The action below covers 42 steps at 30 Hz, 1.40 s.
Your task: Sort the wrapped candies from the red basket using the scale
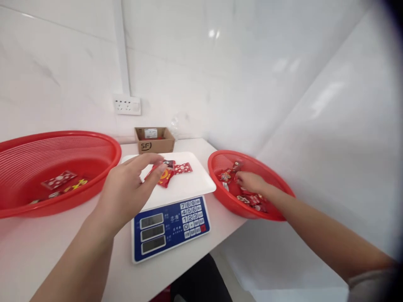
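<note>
My left hand [127,191] is over the left part of the white scale pan [192,184], thumb and forefinger apart, beside small red packets [165,178]. A red packet with white dots [183,168] lies just right of them on the pan. My right hand [250,182] reaches into the right red basket [225,201], its fingers bent down among several wrapped packets [248,199]. Its fingertips are partly hidden, and whether they grip a packet is unclear. The scale's blue panel [171,228] with keys and three displays faces me.
A large red basket [78,197] with a few packets stands at the left. Behind the scale is a small cardboard box [157,146] near the wall. A wall socket [127,105] is above. The table edge runs below the scale and right basket.
</note>
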Motion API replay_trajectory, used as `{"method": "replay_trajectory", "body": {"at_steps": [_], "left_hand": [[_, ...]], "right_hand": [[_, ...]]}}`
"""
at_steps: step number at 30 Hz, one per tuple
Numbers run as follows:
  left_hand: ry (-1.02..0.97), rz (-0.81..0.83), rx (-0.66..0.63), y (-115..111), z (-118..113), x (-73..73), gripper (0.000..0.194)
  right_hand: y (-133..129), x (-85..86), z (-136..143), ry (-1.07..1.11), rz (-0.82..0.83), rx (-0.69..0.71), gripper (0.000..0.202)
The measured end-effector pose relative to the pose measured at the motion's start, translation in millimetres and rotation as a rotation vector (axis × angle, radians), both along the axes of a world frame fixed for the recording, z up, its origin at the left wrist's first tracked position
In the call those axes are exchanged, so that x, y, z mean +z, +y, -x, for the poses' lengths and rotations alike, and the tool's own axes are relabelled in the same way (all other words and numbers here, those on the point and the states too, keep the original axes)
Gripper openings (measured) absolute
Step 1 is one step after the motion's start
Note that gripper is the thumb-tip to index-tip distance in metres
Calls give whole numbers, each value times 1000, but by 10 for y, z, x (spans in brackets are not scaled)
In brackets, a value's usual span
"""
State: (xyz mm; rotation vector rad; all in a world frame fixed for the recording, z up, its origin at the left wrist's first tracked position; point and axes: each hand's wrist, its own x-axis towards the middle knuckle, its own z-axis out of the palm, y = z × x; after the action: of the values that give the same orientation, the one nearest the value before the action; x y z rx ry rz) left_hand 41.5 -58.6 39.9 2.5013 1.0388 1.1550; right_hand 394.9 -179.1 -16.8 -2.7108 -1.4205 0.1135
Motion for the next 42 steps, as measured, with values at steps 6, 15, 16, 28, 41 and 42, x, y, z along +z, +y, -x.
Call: {"method": "replay_trajectory", "body": {"at_steps": [6,15,16,28,41,42], "left_hand": [[-35,52,-48,-37,-18,8,31],[-88,83,-25,3,56,48,31],[-98,85,-19,5,70,54,31],[-100,64,-80,36,93,42,25],[-74,76,-84,58,82,39,26],[-74,78,-84,59,85,37,27]], "right_hand": [[239,377,532,15,-350,168,24],[716,244,1477,101,-165,620,41],[771,242,1494,109,-187,623,41],[1103,-15,1402,167,43,616,68],[1398,50,1708,192,-22,711,66],[1397,18,1711,186,-24,722,65]]}}
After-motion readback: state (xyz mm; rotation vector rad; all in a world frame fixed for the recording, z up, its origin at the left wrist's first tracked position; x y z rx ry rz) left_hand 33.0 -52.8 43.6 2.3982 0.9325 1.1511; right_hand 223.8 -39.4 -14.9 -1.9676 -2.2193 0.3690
